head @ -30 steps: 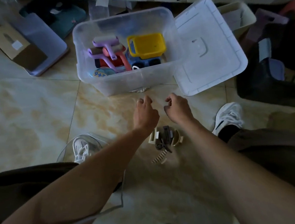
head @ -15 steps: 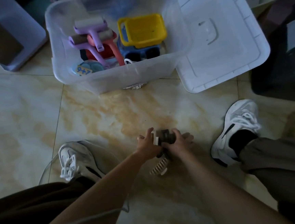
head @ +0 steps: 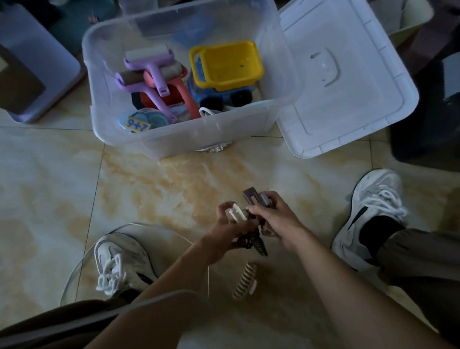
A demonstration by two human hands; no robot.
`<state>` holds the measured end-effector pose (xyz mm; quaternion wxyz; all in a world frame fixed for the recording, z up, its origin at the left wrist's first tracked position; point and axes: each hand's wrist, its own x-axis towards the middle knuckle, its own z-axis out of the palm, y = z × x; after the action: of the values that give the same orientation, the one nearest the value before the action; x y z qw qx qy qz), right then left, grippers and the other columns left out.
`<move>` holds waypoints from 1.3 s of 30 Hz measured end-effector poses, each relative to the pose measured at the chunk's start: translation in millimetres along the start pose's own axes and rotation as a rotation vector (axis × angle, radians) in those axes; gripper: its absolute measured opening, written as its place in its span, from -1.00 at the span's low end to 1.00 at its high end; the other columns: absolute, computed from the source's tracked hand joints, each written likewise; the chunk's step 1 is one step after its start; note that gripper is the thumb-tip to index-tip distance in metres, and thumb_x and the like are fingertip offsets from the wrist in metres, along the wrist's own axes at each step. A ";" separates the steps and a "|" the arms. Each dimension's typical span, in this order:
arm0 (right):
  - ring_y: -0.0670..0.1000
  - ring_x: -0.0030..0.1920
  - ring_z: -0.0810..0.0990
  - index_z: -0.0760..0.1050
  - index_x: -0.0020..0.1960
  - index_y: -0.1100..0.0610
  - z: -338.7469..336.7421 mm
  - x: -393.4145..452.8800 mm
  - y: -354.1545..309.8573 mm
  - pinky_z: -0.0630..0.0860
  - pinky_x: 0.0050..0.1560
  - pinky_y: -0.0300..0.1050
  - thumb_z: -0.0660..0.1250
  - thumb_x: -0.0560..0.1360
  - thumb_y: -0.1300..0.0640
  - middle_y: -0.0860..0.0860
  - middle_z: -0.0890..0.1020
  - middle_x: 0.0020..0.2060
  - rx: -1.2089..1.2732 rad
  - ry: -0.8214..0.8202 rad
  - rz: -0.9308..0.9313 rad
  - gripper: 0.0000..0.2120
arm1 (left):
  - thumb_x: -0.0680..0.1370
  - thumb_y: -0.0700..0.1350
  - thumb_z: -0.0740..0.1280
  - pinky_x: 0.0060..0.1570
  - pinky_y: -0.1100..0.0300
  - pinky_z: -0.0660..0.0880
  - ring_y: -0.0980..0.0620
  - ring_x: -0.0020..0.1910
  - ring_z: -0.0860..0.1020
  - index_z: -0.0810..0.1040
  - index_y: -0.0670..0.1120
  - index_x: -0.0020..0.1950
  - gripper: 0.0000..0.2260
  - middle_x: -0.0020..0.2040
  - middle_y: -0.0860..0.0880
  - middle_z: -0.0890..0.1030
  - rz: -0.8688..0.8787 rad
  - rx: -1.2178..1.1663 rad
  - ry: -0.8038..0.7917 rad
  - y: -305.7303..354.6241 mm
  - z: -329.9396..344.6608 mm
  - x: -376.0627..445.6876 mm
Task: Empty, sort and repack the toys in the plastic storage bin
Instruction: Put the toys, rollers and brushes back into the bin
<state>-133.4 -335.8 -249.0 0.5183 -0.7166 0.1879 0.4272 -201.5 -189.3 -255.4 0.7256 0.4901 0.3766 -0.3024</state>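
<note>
A clear plastic bin (head: pixel 181 139) stands open on the tiled floor. Inside lie a yellow and blue toy truck (head: pixel 225 71), purple and red rollers (head: pixel 150 70) and a number card (head: pixel 137 124). In front of it, between my feet, my left hand (head: pixel 227 224) grips a cream hair clip (head: pixel 236 214) with a black clip (head: pixel 253 242) hanging beneath. Beside it, my right hand (head: pixel 276 220) holds a dark purple clip (head: pixel 254 197). One beige claw clip (head: pixel 245 281) lies on the floor below my hands.
The bin's white lid (head: pixel 350 38) lies flat to its right. A lavender box (head: pixel 32 60) sits at far left, dark bags (head: pixel 441 128) at right. My white shoes (head: pixel 119 262) (head: pixel 371 212) flank the hands. A clear round sheet (head: pixel 78 271) lies under the left shoe.
My hands dropped from near the bin to the pile of hair clips and lifted several off the floor. One beige clip stayed down.
</note>
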 end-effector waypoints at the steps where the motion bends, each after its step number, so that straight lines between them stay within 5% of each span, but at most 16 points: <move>1: 0.09 -0.09 0.63 0.50 0.11 -0.12 -2.8 -4.2 -0.9 0.55 -0.19 -0.04 0.48 0.45 0.03 0.06 0.67 -0.02 0.033 -0.008 -0.014 -0.72 | 0.44 -0.25 0.51 0.04 -0.20 0.60 -0.26 0.08 0.62 0.20 0.13 0.37 -0.32 0.17 -0.29 0.57 0.001 0.021 -0.040 4.3 -4.3 -2.9; 7: 0.15 -0.02 0.67 0.49 0.15 -0.04 -10.6 -28.6 50.8 0.57 -0.09 0.02 0.43 0.53 0.02 0.05 0.66 -0.10 0.099 0.058 0.130 -0.78 | 0.53 -0.19 0.36 -0.25 0.10 0.52 -0.07 -0.25 0.54 0.16 -0.07 0.40 -0.47 -0.04 -0.24 0.53 -0.048 0.416 0.083 -6.2 -34.2 -16.2; 9: 0.18 -0.02 0.67 0.52 0.22 -0.01 -7.2 -33.2 86.7 0.62 -0.05 0.10 0.50 0.41 -0.09 0.06 0.67 -0.03 0.055 0.024 0.259 -0.57 | 0.52 -0.09 0.33 -0.25 0.10 0.50 -0.05 -0.25 0.54 0.13 -0.15 0.38 -0.46 -0.08 -0.20 0.55 -0.134 0.471 0.089 -21.6 -37.9 -21.1; 11: 0.15 -0.11 0.66 0.56 0.24 0.05 -3.3 -34.3 119.2 0.57 -0.21 0.01 0.56 0.27 -0.13 0.12 0.69 -0.06 0.046 -0.040 0.375 -0.41 | 0.50 0.06 0.31 -0.21 0.16 0.50 -0.03 -0.13 0.54 0.19 -0.22 0.37 -0.41 0.05 -0.19 0.54 -0.214 0.549 0.101 -39.0 -35.1 -24.8; 15: 0.16 -0.13 0.71 0.60 0.18 0.09 19.3 -46.4 128.2 0.64 -0.20 0.07 0.53 0.39 0.01 0.18 0.72 -0.07 0.087 -0.111 0.387 -0.60 | 0.25 0.30 0.35 0.23 -0.02 0.51 -0.10 0.26 0.52 0.27 -0.11 0.51 -0.09 0.35 -0.13 0.49 -0.272 0.586 0.117 -94.1 -28.7 -3.1; 17: 0.15 -0.05 0.72 0.59 0.19 0.06 29.2 -43.7 119.6 0.67 -0.13 0.08 0.57 0.34 -0.04 0.14 0.73 -0.04 0.113 -0.114 0.373 -0.54 | 0.43 0.17 0.38 0.39 -0.01 0.36 -0.16 0.40 0.41 0.12 -0.08 0.58 -0.18 0.46 -0.15 0.39 -0.286 0.566 0.105 -81.4 -10.0 -18.5; 19: 0.17 -0.06 0.73 0.54 0.21 0.04 29.6 -39.3 101.9 0.67 -0.18 0.05 0.56 0.41 0.02 0.16 0.72 -0.02 0.129 -0.110 0.340 -0.58 | 0.56 0.04 0.35 0.39 0.01 0.29 -0.18 0.46 0.35 0.05 -0.09 0.60 -0.28 0.51 -0.17 0.32 -0.260 0.545 0.129 -64.8 -3.0 -18.9; 22: 0.17 -0.01 0.72 0.53 0.19 -0.02 14.8 -37.0 53.3 0.68 -0.09 0.06 0.51 0.48 0.05 0.17 0.72 0.00 0.088 -0.118 0.204 -0.68 | 0.32 0.20 0.44 0.38 -0.02 0.40 -0.13 0.35 0.48 0.25 -0.02 0.52 -0.16 0.40 -0.11 0.46 -0.124 0.426 0.069 -15.9 1.0 -24.0; 26: 0.13 0.04 0.72 0.50 0.19 0.09 -17.2 -50.7 -49.1 0.67 -0.05 0.07 0.52 0.47 0.13 0.11 0.72 0.03 0.004 -0.222 0.034 -0.66 | 0.56 0.13 0.30 -0.12 0.16 0.60 -0.03 -0.12 0.63 0.46 0.00 0.18 -0.71 -0.01 -0.14 0.64 0.101 0.383 -0.062 68.7 0.1 -47.7; 30: 0.12 -0.01 0.73 0.52 0.18 0.09 -29.8 -83.2 -154.0 0.66 -0.16 0.04 0.60 0.37 0.10 0.10 0.72 0.01 -0.144 -0.275 -0.184 -0.55 | 0.50 0.20 0.28 0.16 -0.11 0.54 -0.20 0.04 0.65 0.51 -0.05 0.23 -0.57 0.03 -0.18 0.68 0.259 0.294 -0.042 143.0 4.1 -76.2; 34: 0.11 -0.05 0.73 0.49 0.21 0.06 -17.5 -86.7 -234.1 0.67 -0.22 0.04 0.58 0.39 0.12 0.12 0.67 0.05 -0.188 -0.159 -0.384 -0.55 | 0.62 0.00 0.22 -0.01 0.03 0.57 -0.02 -0.14 0.63 0.49 -0.06 0.26 -0.74 -0.03 -0.12 0.64 0.460 0.190 0.058 212.3 7.0 -94.2; 39: 0.05 -0.05 0.69 0.47 0.20 0.02 5.3 -44.3 -304.4 0.69 -0.16 0.00 0.59 0.36 0.00 0.04 0.63 0.07 -0.083 0.036 -0.494 -0.51 | 0.66 -0.11 0.19 -0.51 0.40 0.46 0.08 -0.24 0.52 0.41 -0.06 0.22 -0.85 -0.14 -0.06 0.53 0.567 0.119 0.154 293.8 5.3 -86.2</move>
<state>56.2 -219.4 -36.4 0.5739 -0.7688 -0.0013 0.2822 -8.9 -89.4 -39.4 0.7203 0.6390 0.2602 -0.0712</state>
